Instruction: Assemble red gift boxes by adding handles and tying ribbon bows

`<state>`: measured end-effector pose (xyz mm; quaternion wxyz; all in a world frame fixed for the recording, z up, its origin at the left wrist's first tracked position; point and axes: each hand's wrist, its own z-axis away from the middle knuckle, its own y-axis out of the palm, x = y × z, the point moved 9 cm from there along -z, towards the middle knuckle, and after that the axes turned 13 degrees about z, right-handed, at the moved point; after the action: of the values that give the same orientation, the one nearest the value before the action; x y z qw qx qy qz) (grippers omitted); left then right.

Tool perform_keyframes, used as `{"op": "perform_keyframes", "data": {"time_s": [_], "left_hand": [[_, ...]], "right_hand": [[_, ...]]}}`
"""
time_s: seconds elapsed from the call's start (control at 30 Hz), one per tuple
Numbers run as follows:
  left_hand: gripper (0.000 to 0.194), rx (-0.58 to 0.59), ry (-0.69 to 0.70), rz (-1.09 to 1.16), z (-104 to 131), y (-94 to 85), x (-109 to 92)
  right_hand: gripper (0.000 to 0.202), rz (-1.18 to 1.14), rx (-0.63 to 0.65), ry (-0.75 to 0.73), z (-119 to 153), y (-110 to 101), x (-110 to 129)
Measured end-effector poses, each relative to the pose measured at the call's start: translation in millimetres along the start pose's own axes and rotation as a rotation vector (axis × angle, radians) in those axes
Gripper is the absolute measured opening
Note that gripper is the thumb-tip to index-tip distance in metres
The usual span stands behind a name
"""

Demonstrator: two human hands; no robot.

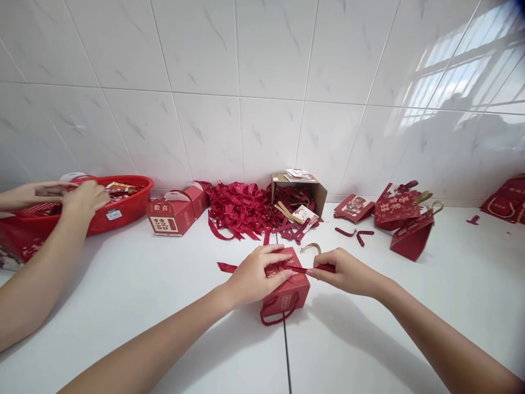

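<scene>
A small red gift box stands on the white table before me, with a twisted red cord loop hanging at its near side. Across its top my left hand is laid, fingers and thumb gripping it around the middle of a red satin ribbon. One end of that ribbon sticks out to the left of the hand. To the right of the box, my right hand is closed in a pinch on the ribbon, which runs taut from the box top. The ribbon's middle is partly hidden under my left fingers.
Behind the box lie a heap of red ribbons and an open cardboard box of straps. Red boxes stand left, folded red bags right. At far left another person's hands work over a red basin.
</scene>
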<state>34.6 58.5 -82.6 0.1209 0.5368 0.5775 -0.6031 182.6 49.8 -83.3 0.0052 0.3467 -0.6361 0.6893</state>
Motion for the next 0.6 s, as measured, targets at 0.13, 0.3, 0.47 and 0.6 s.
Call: {"op": "perform_keyframes", "data": {"time_s": [0.13,0.3,0.47,0.6], "left_hand": [[0.039,0.009,-0.010,0.040,0,-0.6,4],[0.040,0.011,-0.026,0.060,0,1.2,8],[0.040,0.012,-0.019,0.087,-1,2.0,12],[0.039,0.006,-0.009,0.111,-2,2.6,11]], "right_hand": [[0.044,0.052,0.010,-0.018,0,-4,0],[0.046,0.086,0.013,-0.023,-1,-4,-3],[0.046,0.074,-0.002,-0.029,-1,-5,-7],[0.045,0.060,0.005,-0.042,-1,-5,-7]]}}
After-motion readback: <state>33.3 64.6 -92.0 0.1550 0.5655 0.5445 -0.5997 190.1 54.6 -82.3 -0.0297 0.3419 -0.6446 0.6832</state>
